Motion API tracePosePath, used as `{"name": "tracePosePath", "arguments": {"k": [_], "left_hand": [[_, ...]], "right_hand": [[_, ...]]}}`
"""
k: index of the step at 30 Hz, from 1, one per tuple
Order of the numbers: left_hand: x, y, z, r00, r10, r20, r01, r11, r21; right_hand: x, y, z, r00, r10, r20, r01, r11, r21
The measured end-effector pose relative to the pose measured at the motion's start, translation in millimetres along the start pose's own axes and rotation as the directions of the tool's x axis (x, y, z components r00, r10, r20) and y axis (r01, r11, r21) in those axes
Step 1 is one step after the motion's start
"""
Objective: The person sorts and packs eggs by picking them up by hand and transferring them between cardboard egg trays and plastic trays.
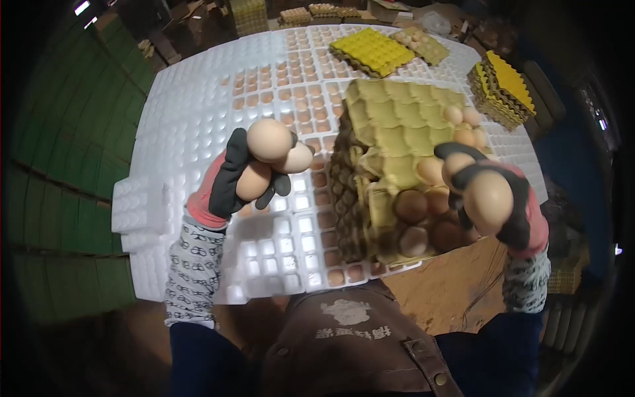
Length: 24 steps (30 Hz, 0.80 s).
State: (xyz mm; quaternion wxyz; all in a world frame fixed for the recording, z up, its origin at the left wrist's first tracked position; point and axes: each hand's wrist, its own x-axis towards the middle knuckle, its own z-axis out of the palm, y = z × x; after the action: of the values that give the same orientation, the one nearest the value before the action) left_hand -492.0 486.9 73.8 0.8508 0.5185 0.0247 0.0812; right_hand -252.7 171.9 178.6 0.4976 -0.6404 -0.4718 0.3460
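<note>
My left hand [228,183], in a black and red glove, is closed around several eggs [269,140] above the white plastic trays [198,112]. Over the right side of a stack of egg cartons [403,109], my gloved right hand [506,178] grips eggs too; a light brown egg [488,202] shows at its front and another at its fingertips. Brown eggs [411,206] sit in the top carton's cups, at the near right and along its right edge. Its left part shows bare cups. Part of the carton is hidden behind my right hand.
Many cells of the white trays hold eggs [301,92]. A yellow egg tray [374,51] lies at the back, beside a carton with eggs [420,44]. Stacked trays [501,89] stand at the right edge. Green crates [79,145] line the left.
</note>
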Motion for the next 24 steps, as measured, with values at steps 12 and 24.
{"name": "tracePosePath", "arguments": {"k": [12, 24], "left_hand": [[-162, -191, -146, 0.766, -0.266, -0.586, 0.353, 0.935, 0.037], [-129, -204, -102, 0.777, 0.262, -0.572, 0.456, 0.391, 0.799]], "right_hand": [[103, 256, 312, 0.996, 0.05, -0.068, -0.084, 0.648, -0.757], [173, 263, 291, 0.836, 0.4, -0.376, -0.499, 0.839, -0.218]]}}
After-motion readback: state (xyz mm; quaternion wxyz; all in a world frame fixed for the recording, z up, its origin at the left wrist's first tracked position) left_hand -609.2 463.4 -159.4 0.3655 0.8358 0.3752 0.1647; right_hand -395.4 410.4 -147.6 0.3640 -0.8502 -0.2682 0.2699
